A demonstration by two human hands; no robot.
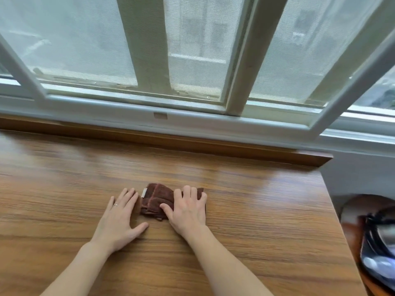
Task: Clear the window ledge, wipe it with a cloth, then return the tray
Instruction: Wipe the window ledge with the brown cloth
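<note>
A folded dark brown cloth [157, 200] lies on the wooden window ledge [85, 171], near its middle. My right hand [188, 208] lies on the cloth's right half, fingers slightly bent over it and pressing it down. Flat on the wood just left of the cloth is my left hand [121, 216], fingers straight, fingertips touching the cloth's left edge. A ring shows on that hand. No tray is in view.
The white window frame [192, 120] with mesh screens runs along the back, above a raised wooden lip [192, 144]. The ledge ends at its right edge [333, 210]. Beyond it, lower right, stands a brown chair with a dark bag [376, 242].
</note>
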